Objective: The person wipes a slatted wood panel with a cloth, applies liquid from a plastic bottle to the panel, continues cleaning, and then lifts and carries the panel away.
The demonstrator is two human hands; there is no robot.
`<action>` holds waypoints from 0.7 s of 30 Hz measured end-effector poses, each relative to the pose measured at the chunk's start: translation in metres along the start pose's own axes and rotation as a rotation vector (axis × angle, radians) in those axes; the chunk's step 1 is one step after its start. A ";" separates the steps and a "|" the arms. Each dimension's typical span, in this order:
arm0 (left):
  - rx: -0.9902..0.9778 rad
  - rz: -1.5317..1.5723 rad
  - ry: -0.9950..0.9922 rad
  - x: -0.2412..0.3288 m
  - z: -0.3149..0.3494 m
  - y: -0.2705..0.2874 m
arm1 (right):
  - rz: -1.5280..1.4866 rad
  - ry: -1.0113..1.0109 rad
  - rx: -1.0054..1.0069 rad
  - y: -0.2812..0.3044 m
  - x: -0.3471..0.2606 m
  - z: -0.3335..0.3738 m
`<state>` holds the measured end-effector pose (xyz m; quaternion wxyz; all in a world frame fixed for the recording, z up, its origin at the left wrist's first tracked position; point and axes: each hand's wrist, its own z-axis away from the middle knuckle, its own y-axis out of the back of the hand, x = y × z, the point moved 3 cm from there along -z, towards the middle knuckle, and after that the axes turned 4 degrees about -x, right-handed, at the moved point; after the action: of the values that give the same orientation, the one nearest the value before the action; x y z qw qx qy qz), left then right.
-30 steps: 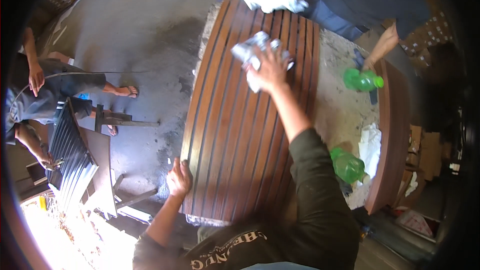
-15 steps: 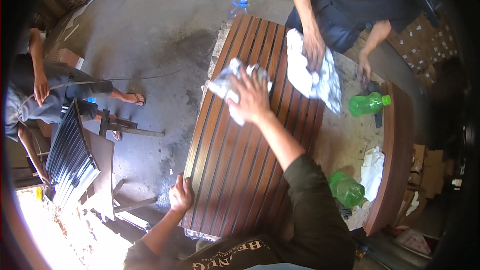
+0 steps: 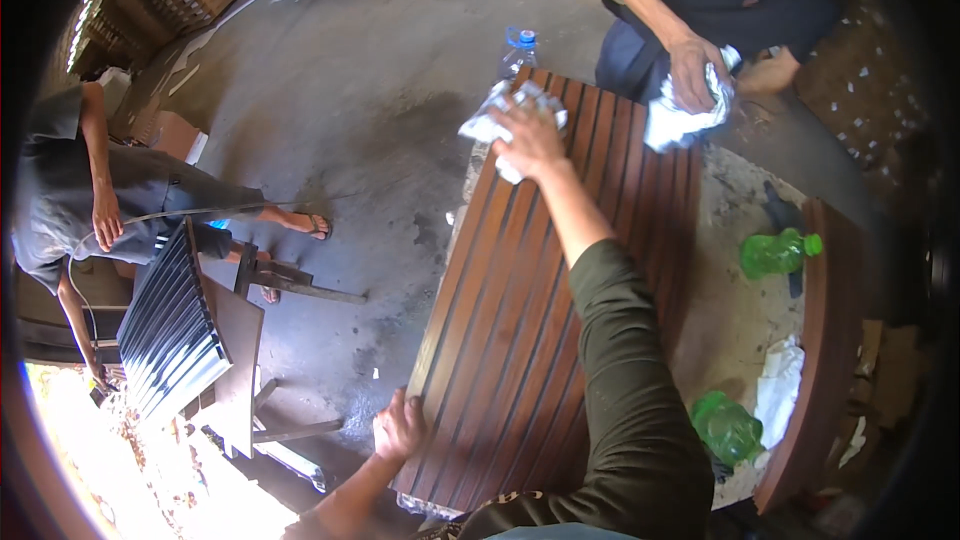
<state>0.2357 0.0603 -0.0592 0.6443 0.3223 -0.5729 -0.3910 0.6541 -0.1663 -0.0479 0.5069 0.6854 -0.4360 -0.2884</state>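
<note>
A pale, stained surface (image 3: 735,205) carries everything at hand. On it, the slatted wooden panel (image 3: 530,300), reddish brown with dark grooves running lengthwise, covers the left part, stretching from the near edge toward the far edge. Beyond the far right corner is a co-worker (image 3: 705,0) in dark clothing; well off the left edge is another person (image 3: 150,185). A dark wooden board (image 3: 830,340) runs along the right edge. Off the left edge, in front of that other person, a dark ribbed panel (image 3: 175,325) slants. The right hand's white cloth (image 3: 485,125) lies at the slatted panel's far left corner, partly past its edge. A second white cloth (image 3: 680,130), under the co-worker's hand (image 3: 695,70), is at the panel's far right corner. A crumpled white sheet (image 3: 780,390) lies by the right edge. Two green bottles lie nearby, one (image 3: 770,255) farther up that edge, one (image 3: 728,428) toward the near right corner. A clear bottle (image 3: 518,52) with a blue cap is by the far left corner. The right hand (image 3: 530,138) has its grip spread wide over its cloth. The left hand (image 3: 400,427) touches the panel's left edge near the near left corner, fingers bent; whether its grip closes on the edge I cannot tell.
</note>
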 end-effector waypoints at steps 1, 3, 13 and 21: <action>-0.006 0.043 0.074 0.000 0.001 -0.001 | -0.042 0.020 -0.003 0.005 -0.020 0.017; 0.035 0.095 0.138 -0.002 0.002 -0.003 | -0.129 0.048 -0.046 0.022 -0.069 0.057; 0.802 0.802 0.278 -0.033 0.042 0.020 | -0.633 0.058 -0.285 0.159 -0.348 0.356; -0.002 0.441 0.284 -0.038 0.086 0.004 | 0.086 -0.599 -0.250 0.122 -0.115 0.357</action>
<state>0.1495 0.0980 -0.0627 0.7883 0.2404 -0.5327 -0.1925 0.2651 -0.2351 -0.0520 0.4480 0.4838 -0.5554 -0.5067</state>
